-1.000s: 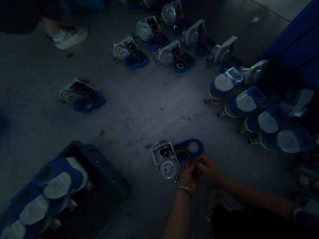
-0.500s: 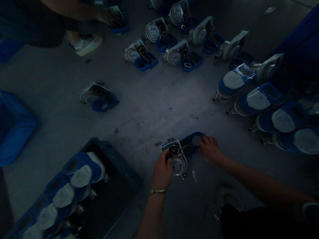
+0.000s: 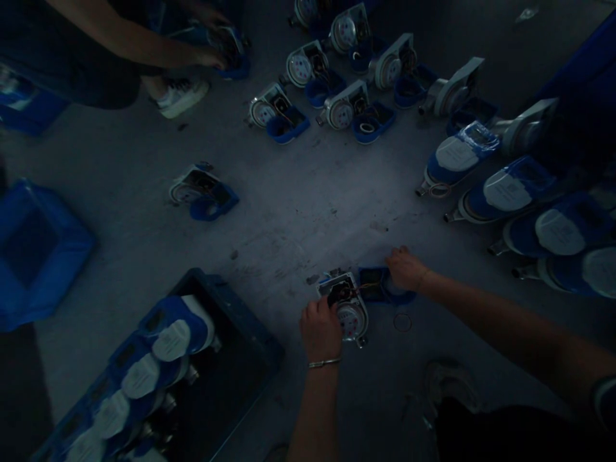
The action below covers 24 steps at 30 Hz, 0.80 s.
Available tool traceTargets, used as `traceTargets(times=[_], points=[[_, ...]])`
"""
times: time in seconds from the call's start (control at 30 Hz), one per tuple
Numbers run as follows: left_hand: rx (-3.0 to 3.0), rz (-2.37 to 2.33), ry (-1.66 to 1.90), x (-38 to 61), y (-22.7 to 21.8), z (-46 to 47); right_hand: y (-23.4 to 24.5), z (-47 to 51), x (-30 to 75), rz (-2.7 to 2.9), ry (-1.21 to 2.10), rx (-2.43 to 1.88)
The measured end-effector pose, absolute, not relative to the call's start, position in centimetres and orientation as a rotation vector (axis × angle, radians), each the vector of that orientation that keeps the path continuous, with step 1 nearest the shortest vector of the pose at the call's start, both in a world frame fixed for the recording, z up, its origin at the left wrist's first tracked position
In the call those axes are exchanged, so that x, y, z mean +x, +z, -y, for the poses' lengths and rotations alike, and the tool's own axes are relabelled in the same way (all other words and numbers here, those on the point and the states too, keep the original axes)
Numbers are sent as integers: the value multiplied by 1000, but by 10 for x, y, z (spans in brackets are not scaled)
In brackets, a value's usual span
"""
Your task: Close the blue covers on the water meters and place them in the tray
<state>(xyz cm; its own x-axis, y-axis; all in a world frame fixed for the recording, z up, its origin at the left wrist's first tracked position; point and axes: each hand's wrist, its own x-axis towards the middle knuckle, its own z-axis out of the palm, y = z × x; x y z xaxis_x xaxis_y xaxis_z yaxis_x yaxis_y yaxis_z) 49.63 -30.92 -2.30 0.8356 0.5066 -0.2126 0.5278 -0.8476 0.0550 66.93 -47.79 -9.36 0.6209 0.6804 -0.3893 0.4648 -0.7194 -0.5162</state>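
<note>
An opened water meter [image 3: 347, 305] lies on the concrete floor in front of me, its dial facing up and thin wires running to its blue cover [image 3: 378, 287] beside it. My left hand [image 3: 320, 332], with a bracelet at the wrist, is closed on the meter's left side. My right hand [image 3: 405, 268] rests curled on the far end of the blue cover. A small ring [image 3: 402, 321] lies on the floor just right of the meter.
A dark crate [image 3: 231, 359] of closed meters stands at lower left. Several opened meters [image 3: 337, 83] lie at the top, closed ones [image 3: 510, 192] in a row at right. Another person's arm [image 3: 144, 45] reaches to a meter at upper left. A blue crate [image 3: 33, 256] stands at left.
My hands came apart from a pinch near the wires; the left took the meter body, the right went onto the blue cover. Another person's arm came into view at upper left.
</note>
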Motion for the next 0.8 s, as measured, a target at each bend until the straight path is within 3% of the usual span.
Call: traceTargets(times=[0.17,0.3,0.63,0.73,0.8], points=[[2522,-1184,-54,509,-26,303,-94,494,655,621,1080,-2369],[2265,-1487,-97,518,-34,306,-93,498,635,312,1223,-2143],[2443,-1496,236,504,-54,306,-70,495,605,4,862,-1769],[2536,-1176,442,500,-38,337,-60,495,617,25,834,-1807],[2476,-915,202,495,-30,370,-50,495,625,73,805,-1820]])
